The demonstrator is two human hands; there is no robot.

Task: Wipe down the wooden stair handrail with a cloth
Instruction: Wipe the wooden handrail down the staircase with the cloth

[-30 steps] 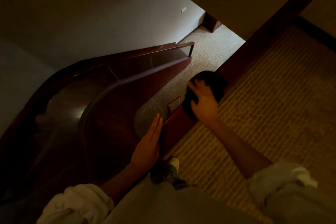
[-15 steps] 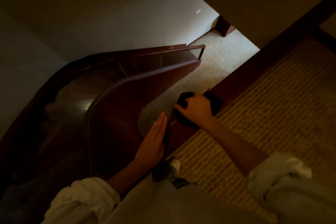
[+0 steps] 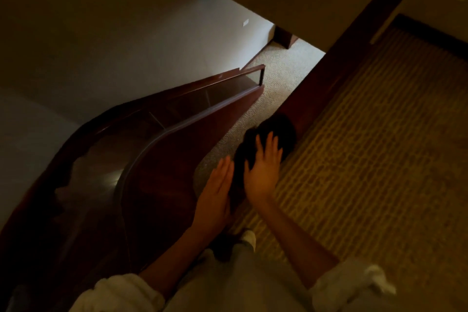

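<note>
1. On my remote feed from the head camera, the right hand (image 3: 263,170) lies palm down on a dark cloth (image 3: 279,128), fingers straight and spread, pressing it flat rather than gripping it.
2. The cloth sits on the top face of the wooden handrail (image 3: 319,88), towards the rail's near end. Most of it shows beyond the right fingertips, and a darker fold runs down along the thumb side of the hand.
3. The left hand (image 3: 217,192) is flat too, fingers straight and pressed together. It rests against the handrail's stairwell-side edge, just beside the cloth and the right hand. In this dim light I cannot tell whether the left fingers touch the cloth.
4. The handrail runs as a dark brown band from the upper right of the view down to the two hands, with the cloth across its full width.
5. On the rail's right edge lies a patterned yellow-brown carpet (image 3: 374,159). On its left edge the stairwell opens onto a paler carpet (image 3: 283,71) on the floor below.
6. A curved staircase balustrade (image 3: 192,121) in dark wood, with a glass panel, sweeps down to the left beneath a pale wall (image 3: 152,40).
7. Both forearms are bare, with a light sleeve (image 3: 119,291) rolled up on the left arm and another on the right. A light-toed shoe (image 3: 249,237) shows near the handrail's near end.
</note>
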